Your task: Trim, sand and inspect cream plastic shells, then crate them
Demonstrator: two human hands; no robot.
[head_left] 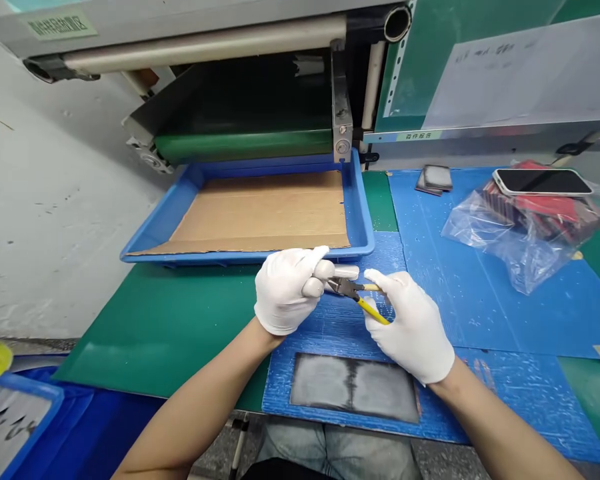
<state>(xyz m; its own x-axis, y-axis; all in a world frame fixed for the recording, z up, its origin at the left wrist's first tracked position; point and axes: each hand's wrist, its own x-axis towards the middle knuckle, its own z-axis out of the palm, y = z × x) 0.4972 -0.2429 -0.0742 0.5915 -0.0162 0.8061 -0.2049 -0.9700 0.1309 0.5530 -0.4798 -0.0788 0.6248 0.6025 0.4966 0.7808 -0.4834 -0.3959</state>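
Both my hands wear white gloves and meet above the blue mat (430, 267). My left hand (287, 290) is closed, pinching a small pale flat piece (347, 271) between thumb and fingers. My right hand (413, 327) is closed on yellow-handled cutting pliers (360, 297), whose dark jaws point left at the piece's lower edge. A grey worn rectangle (354, 388) lies on the mat just below my hands.
A blue tray (363, 220) lined with brown cardboard sits beyond my hands, under a machine with a green roller (243, 145). At right are a clear plastic bag (510, 240) of red items, a phone (543, 181) and small dark parts (435, 179). A blue bin (25, 413) stands lower left.
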